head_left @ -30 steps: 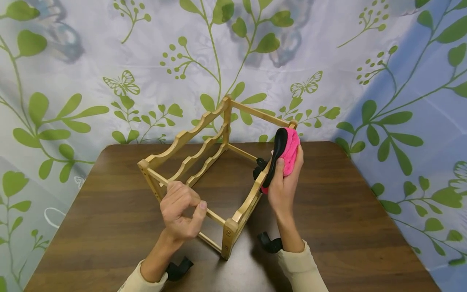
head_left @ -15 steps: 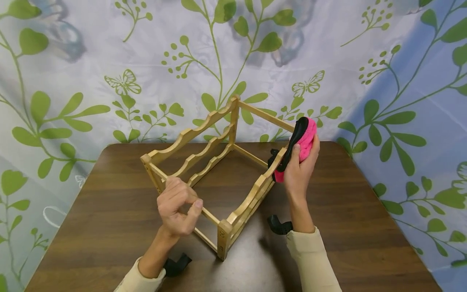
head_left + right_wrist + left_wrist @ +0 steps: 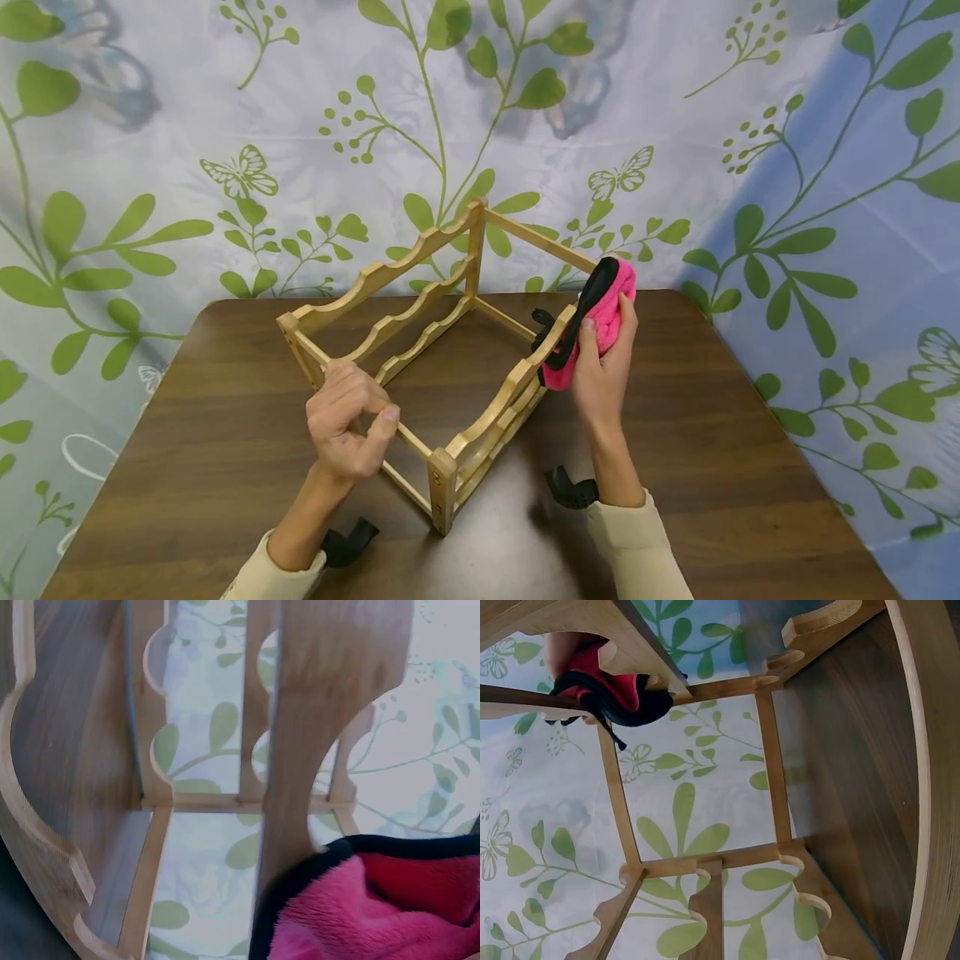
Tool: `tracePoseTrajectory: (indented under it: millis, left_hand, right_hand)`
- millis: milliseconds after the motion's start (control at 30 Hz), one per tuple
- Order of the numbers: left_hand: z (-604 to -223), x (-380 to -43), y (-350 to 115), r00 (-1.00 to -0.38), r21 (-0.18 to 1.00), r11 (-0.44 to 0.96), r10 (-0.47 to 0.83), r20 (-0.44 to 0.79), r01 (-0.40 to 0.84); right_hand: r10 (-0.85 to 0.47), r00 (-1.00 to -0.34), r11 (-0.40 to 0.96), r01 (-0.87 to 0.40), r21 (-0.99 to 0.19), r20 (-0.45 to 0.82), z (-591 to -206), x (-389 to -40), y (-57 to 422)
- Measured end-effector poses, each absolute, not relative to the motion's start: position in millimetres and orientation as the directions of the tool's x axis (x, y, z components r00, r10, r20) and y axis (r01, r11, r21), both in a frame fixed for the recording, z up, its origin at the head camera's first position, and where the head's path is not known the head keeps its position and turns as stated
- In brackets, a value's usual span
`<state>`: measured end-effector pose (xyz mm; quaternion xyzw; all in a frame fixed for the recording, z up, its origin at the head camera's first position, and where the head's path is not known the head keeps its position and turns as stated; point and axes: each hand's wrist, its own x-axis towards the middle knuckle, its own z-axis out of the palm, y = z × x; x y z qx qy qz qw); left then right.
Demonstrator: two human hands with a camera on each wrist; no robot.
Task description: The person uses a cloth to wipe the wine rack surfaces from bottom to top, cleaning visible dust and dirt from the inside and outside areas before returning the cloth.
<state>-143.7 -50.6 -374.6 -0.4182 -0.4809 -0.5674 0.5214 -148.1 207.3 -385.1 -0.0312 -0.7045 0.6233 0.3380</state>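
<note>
A light wooden rack with wavy scalloped rails stands on the table. My left hand grips its top front crossbar from above, thumb toward the right. In my right hand is a pink fleecy cloth with black edging. The cloth is folded over the far part of the right top rail, and its black side lies against the wood. In the left wrist view the cloth hangs around the rail's inner side. The right wrist view shows the bunched pink pile touching the scalloped rail; the right fingertips are mostly hidden there.
The dark brown wooden table extends around the rack on both sides. Behind it hangs a pale curtain printed with green leaves. A black wrist mount sits below the left wrist, another beside the right.
The right hand slid the cloth backward along the right rail to the far corner, then slightly forward again. The rack's front post shifted a little left. The left hand kept its grip.
</note>
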Motion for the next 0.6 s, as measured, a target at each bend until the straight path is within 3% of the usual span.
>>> tracePoseTrajectory:
  millis: [200, 400, 500, 600]
  left_hand:
    - [-375.8, -145.0, -51.6, -0.083, 0.093, 0.047, -0.177, 0.981, 0.995]
    - [-375.1, -146.3, -53.7, -0.021, 0.035, 0.104, -0.128, 0.992, 0.994]
    - [-375.1, -147.0, -54.4, -0.002, 0.016, 0.119, -0.117, 0.993, 0.993]
    - [-375.4, -147.5, -54.7, 0.01, 0.004, 0.125, -0.111, 0.994, 0.992]
  right_hand:
    - [0.43, -0.798, 0.208, -0.367, -0.907, 0.422, -384.5, -130.1, 199.2]
    - [0.371, -0.735, 0.323, -0.471, -0.821, 0.568, -393.6, -109.4, 196.0]
    - [0.303, -0.604, 0.402, -0.62, -0.674, 0.737, -398.5, -100.7, 192.2]
    - [0.23, -0.366, 0.461, -0.775, -0.432, 0.902, -398.9, -92.9, 183.1]
